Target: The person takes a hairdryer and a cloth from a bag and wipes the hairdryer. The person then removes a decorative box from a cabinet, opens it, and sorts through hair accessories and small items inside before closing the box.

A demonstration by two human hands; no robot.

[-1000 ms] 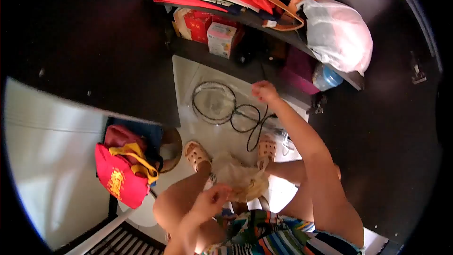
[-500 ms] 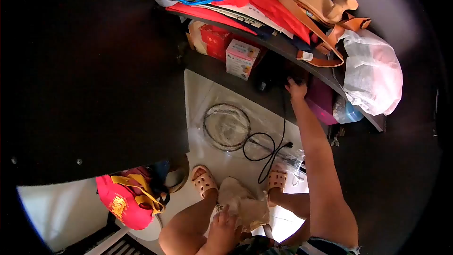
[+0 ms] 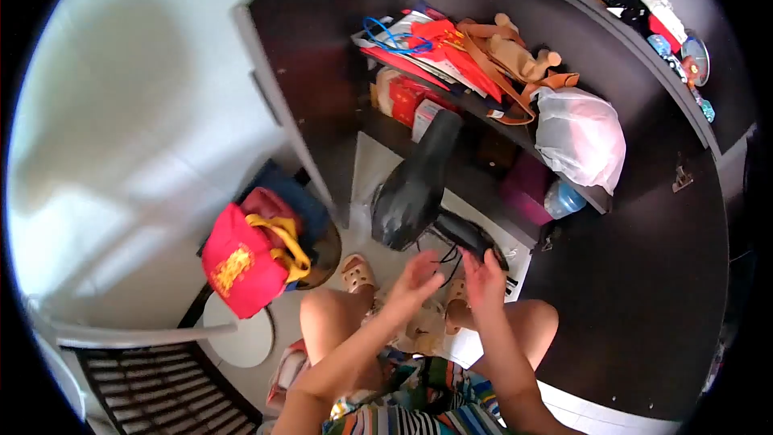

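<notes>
Head view: a black hair dryer with a long barrel and angled handle (image 3: 411,193) is at the centre of the frame, barrel pointing to the top, handle slanting to the lower right. My right hand (image 3: 485,282) is at the handle's lower end, fingertips apparently touching it; whether they are closed round it I cannot tell. My left hand (image 3: 412,283), just below the barrel, has its fingers half curled and apart from the thumb, with nothing visible between them. A thin black cord (image 3: 445,258) loops between my hands, partly hidden.

Step in hand, as I judge it: handling the dryer by its handle. Further movement calls for a firm right-hand grip and a loose cord.

Beyond, a dark brown wooden cabinet (image 3: 636,298) fills the right; a red cloth bag with yellow handles (image 3: 245,262) is at left.
</notes>
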